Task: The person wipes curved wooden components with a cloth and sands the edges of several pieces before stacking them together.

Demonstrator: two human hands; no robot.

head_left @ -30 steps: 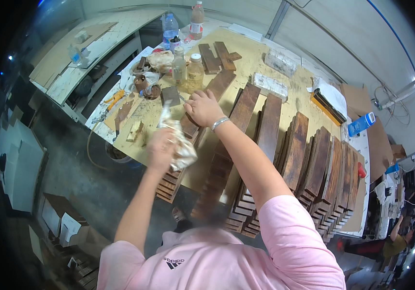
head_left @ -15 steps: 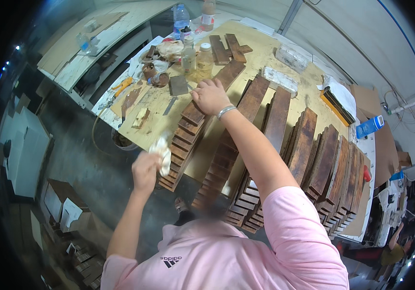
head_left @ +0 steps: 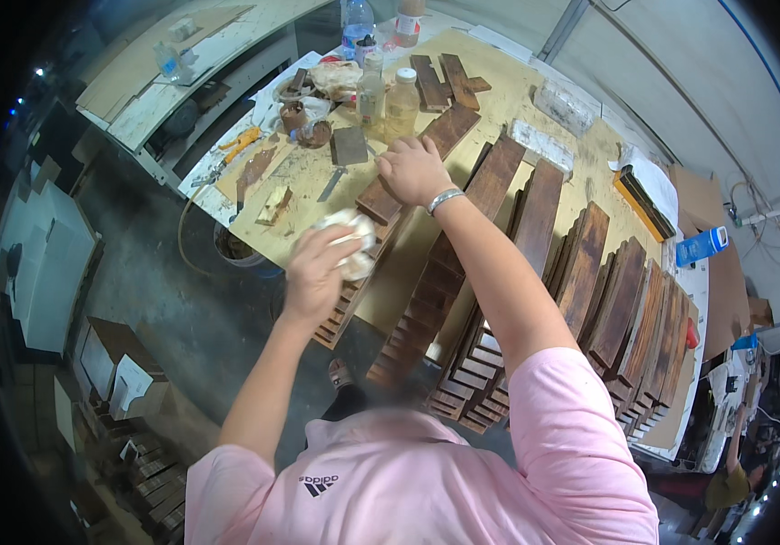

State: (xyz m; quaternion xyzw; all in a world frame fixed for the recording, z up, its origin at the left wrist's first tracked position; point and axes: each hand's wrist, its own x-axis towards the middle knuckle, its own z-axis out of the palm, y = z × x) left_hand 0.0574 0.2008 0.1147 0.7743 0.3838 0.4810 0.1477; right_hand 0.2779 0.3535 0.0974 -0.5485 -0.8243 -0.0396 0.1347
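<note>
My left hand (head_left: 315,272) is closed around a crumpled white cloth (head_left: 353,243), held at the near end of the leftmost stack of dark brown wooden planks. The cloth hides part of that stepped end (head_left: 340,313). Farther up, my right hand (head_left: 415,173) lies across the stack's top wooden plank (head_left: 451,130), its fingers bent over the plank's edges. Just right of it runs a second plank stack (head_left: 496,177), under my right forearm. Whether the cloth touches the wood is hard to tell.
More plank stacks (head_left: 581,263) fan out to the right along the yellowish table (head_left: 267,241). Glass bottles (head_left: 401,107), a dark block (head_left: 349,145) and an orange-handled tool (head_left: 240,143) stand or lie left of the planks. White-wrapped blocks (head_left: 540,150) lie behind. A bucket (head_left: 233,247) is below the table's left edge.
My left hand has moved up and to the right with the cloth, from beside the stack to over its near end. My right hand stays on the top plank.
</note>
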